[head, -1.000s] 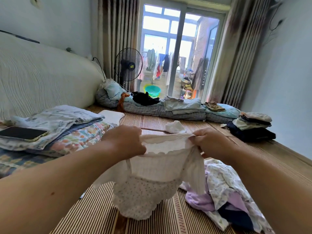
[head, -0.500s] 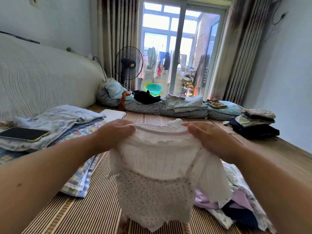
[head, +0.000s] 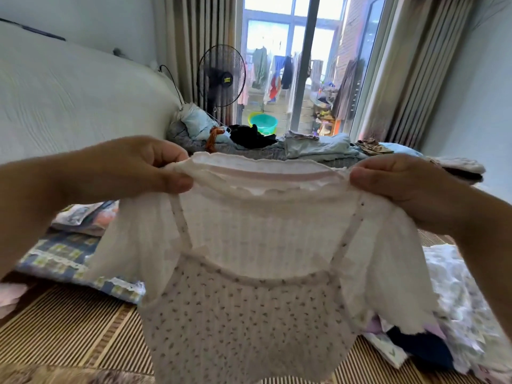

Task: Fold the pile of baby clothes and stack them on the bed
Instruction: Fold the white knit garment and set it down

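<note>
I see my left hand (head: 124, 167) and right hand (head: 410, 189) well apart, each pinching one end of the frilled neckline of a white baby dress (head: 249, 259). The dress hangs spread in the air over the striped bed mat (head: 77, 328). Its hem is cut off by the lower edge, so I cannot tell if it touches. The unfolded pile (head: 457, 314) lies right, a lace-edged quilt (head: 69, 250) left, and bare mat lies in front of the quilt.

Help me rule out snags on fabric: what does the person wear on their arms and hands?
Nothing that shows: the left hand and right hand are bare, with no gloves, rings, watch or bracelet in view. Both forearms are bare too; no sleeve shows.
</note>
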Demonstrator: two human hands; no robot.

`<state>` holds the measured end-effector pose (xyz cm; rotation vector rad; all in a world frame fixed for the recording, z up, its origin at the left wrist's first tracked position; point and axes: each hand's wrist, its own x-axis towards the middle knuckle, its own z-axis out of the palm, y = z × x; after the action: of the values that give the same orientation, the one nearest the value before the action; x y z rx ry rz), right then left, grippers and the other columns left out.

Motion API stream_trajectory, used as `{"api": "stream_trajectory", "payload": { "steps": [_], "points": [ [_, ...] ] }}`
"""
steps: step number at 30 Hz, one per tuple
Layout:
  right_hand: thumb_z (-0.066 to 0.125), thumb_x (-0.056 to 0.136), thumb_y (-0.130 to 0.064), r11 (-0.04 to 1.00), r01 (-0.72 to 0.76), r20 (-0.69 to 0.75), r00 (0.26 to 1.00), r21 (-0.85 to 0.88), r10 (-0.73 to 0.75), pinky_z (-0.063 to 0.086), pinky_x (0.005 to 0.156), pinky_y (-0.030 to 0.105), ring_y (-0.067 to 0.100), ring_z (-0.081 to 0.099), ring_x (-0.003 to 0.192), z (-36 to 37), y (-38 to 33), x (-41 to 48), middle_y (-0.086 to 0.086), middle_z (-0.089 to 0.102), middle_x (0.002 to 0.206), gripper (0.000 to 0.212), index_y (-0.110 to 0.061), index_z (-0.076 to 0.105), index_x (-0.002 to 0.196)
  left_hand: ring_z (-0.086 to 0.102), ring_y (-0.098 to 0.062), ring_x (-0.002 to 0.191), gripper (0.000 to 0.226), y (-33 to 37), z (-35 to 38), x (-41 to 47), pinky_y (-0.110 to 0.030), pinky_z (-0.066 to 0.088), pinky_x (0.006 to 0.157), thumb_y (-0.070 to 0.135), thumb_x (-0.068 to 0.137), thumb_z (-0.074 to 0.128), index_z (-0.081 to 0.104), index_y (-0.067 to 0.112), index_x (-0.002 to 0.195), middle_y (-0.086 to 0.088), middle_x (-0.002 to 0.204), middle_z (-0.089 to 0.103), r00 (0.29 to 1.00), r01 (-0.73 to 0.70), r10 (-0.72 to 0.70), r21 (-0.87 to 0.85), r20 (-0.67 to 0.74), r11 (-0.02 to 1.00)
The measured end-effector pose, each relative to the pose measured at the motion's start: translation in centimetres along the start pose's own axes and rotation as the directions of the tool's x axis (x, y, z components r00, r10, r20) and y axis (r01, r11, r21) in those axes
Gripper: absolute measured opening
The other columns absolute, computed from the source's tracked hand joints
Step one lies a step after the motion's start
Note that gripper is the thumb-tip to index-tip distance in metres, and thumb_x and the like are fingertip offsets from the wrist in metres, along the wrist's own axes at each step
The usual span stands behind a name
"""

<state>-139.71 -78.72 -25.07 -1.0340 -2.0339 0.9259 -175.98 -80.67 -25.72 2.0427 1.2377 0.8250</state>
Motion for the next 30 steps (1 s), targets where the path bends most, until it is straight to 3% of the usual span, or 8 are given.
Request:
{"api": "stream_trajectory", "payload": {
  "steps": [4, 8, 11, 19, 21, 24, 28, 30],
  "points": [
    [0.064, 0.074, -0.044, 0.985, -0.163, 0.007, 0.987, -0.06, 0.163, 0.049, 0.052, 0.022, 0.009, 0.06, 0.058, 2.9, 3.7, 3.9, 0.0, 0.068, 0.068, 0.027, -0.019, 0.073, 0.072, 0.054, -0.004, 0.053, 0.05, -3.9, 2.3, 3.0, -0.021, 0.044, 0.05, 0.076, 0.048, 0.071, 0.065, 0.029, 0.061, 0.007, 0.057, 0.059, 0.991, 0.124, -0.127, 0.071, 0.046, 0.99],
    [0.064, 0.089, -0.033, 0.92, -0.331, -0.035, 0.943, -0.211, 0.331, 0.051, 0.064, 0.032, 0.017, 0.061, 0.068, 6.7, 11.2, 8.9, 0.008, 0.068, 0.076, 0.027, -0.008, 0.072, 0.085, 0.062, -0.015, 0.072, 0.032, -11.6, 5.3, 6.8, -0.028, 0.046, 0.064, 0.051, 0.076, 0.069, 0.069, 0.02, 0.079, 0.001, 0.075, 0.066, 0.95, 0.308, -0.31, 0.262, -0.033, 0.915],
    [0.061, 0.091, -0.037, 0.842, -0.366, -0.005, 0.918, -0.396, 0.397, 0.048, 0.069, 0.028, 0.018, 0.063, 0.084, 9.5, 17.0, 12.7, 0.004, 0.069, 0.089, 0.023, -0.016, 0.071, 0.091, 0.06, -0.015, 0.08, 0.02, -17.3, 7.8, 9.5, -0.025, 0.043, 0.064, 0.04, 0.084, 0.068, 0.07, 0.02, 0.089, 0.001, 0.083, 0.065, 0.907, 0.41, -0.413, 0.374, -0.076, 0.832],
    [0.063, 0.088, -0.041, 0.681, -0.445, -0.087, 0.867, -0.581, 0.491, 0.038, 0.074, 0.024, 0.018, 0.059, 0.097, 13.8, 28.7, 19.0, 0.002, 0.067, 0.112, 0.026, -0.023, 0.068, 0.106, 0.058, -0.009, 0.087, 0.025, -27.9, 13.6, 14.2, -0.025, 0.045, 0.069, 0.034, 0.085, 0.067, 0.067, 0.023, 0.108, 0.007, 0.101, 0.065, 0.798, 0.601, -0.582, 0.273, -0.155, 0.751],
    [0.062, 0.086, -0.048, 0.702, -0.512, -0.051, 0.824, -0.495, 0.565, 0.042, 0.079, 0.027, 0.018, 0.056, 0.1, 13.5, 29.9, 19.1, 0.004, 0.061, 0.123, 0.045, -0.019, 0.06, 0.12, 0.056, -0.006, 0.089, 0.032, -29.1, 13.9, 14.5, -0.021, 0.042, 0.066, 0.038, 0.085, 0.067, 0.062, 0.025, 0.114, 0.006, 0.112, 0.064, 0.781, 0.621, -0.612, 0.242, -0.122, 0.745],
    [0.067, 0.079, -0.054, 0.687, -0.554, 0.081, 0.748, -0.47, 0.658, 0.048, 0.089, 0.031, 0.02, 0.054, 0.115, 12.3, 29.7, 17.7, 0.005, 0.052, 0.134, 0.071, -0.018, 0.046, 0.136, 0.053, -0.015, 0.114, 0.062, -29.7, 12.2, 14.5, -0.025, 0.044, 0.083, 0.039, 0.081, 0.071, 0.047, 0.022, 0.136, -0.001, 0.136, 0.052, 0.739, 0.643, -0.673, 0.271, 0.026, 0.716],
    [0.075, 0.078, -0.023, 0.542, -0.503, 0.14, 0.633, -0.673, 0.761, 0.053, 0.062, 0.024, 0.015, 0.062, 0.087, 10.9, 27.4, 15.4, -0.003, 0.06, 0.099, 0.043, -0.02, 0.057, 0.116, 0.063, -0.021, 0.1, 0.057, -28.1, 9.8, 13.3, -0.04, 0.057, 0.086, 0.013, 0.071, 0.071, 0.052, 0.032, 0.121, -0.002, 0.115, 0.061, 0.544, 0.669, -0.763, 0.367, 0.349, 0.646],
    [0.07, 0.081, -0.018, 0.508, -0.489, 0.073, 0.666, -0.709, 0.742, 0.052, 0.057, 0.023, 0.014, 0.062, 0.08, 10.7, 26.4, 14.6, 0.0, 0.063, 0.092, 0.028, -0.016, 0.062, 0.108, 0.063, -0.017, 0.096, 0.06, -27.2, 9.5, 12.6, -0.036, 0.059, 0.08, 0.013, 0.07, 0.066, 0.053, 0.035, 0.124, 0.003, 0.11, 0.061, 0.534, 0.547, -0.795, 0.6, 0.287, 0.584]
  ]
}}
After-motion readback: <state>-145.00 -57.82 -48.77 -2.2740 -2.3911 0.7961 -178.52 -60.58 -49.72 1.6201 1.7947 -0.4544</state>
